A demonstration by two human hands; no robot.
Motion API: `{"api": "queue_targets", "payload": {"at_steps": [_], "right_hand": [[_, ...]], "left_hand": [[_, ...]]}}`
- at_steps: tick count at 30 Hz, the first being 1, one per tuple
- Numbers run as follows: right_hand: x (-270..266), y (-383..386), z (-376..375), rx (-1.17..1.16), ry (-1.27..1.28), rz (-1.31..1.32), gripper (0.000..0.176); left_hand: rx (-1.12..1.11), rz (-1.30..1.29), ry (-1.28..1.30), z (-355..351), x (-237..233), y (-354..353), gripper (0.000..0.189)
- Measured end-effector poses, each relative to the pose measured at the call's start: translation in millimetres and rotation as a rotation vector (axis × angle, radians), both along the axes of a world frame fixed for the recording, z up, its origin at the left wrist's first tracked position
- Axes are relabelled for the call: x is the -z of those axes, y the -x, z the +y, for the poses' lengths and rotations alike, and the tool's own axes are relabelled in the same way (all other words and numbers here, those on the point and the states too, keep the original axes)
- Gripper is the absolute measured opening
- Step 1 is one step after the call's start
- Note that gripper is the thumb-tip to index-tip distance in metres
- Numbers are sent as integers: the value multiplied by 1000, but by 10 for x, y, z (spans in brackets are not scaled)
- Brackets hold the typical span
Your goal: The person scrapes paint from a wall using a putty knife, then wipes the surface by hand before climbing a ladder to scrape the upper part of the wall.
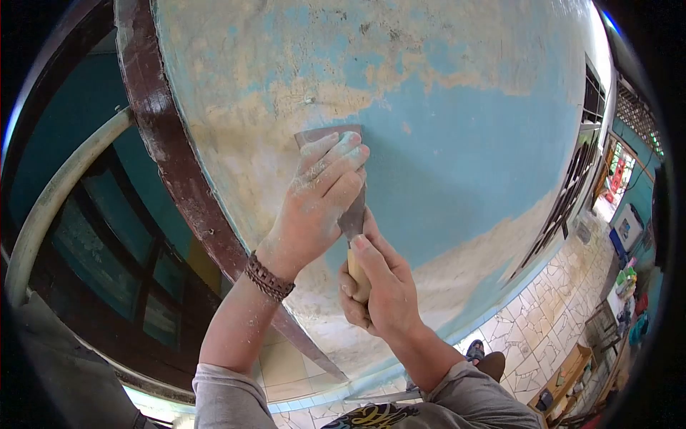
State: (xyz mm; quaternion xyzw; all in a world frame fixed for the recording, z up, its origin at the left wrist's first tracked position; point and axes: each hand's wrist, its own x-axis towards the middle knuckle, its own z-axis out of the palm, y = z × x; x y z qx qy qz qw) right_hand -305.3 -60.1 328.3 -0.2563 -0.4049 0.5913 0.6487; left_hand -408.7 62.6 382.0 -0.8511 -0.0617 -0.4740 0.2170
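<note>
A wide-bladed paint scraper [352,219] is held against the wall [464,164], its blade edge up at the border between blue paint and bare beige plaster. My left hand [320,193], dusted with pale powder, lies over the blade with its fingers bent and pressed on the metal; its thumb is hidden. Wrapped round the scraper's light wooden handle, my right hand [389,286] is closed, with the thumb along the top near the blade's neck. The blade's middle is covered by my left fingers.
A brown wooden frame [175,136] edges the wall at left, beside a pale curved pipe [57,193] and dark panelled woodwork. At lower right are a stone-patterned floor [525,322], a wooden box [568,379] and assorted clutter. A dark barred window [564,193] is further right.
</note>
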Motion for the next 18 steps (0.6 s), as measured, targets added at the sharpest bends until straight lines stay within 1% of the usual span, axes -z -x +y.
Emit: {"api": "queue_targets", "payload": {"at_steps": [2,5,8,11,14,18], "right_hand": [[2,1,-5,-5,4,4,52],[42,-28,-28,-15,-6,-12,53],[-82,-24,1,0,-32,-5,54],[-88,-8,28,3,-60,-16,54],[58,-8,6,5,-57,-49,54],[-10,-13,-12,15,-36,-23,54]], "left_hand": [[-2,-35,7,-8,-5,-13,9],[-6,5,5,4,66,13,7],[-16,-36,-21,-8,-134,-18,5],[5,-18,-33,23,-127,-15,18],[1,11,-34,37,119,20,20],[26,-31,-36,34,12,-31,20]]}}
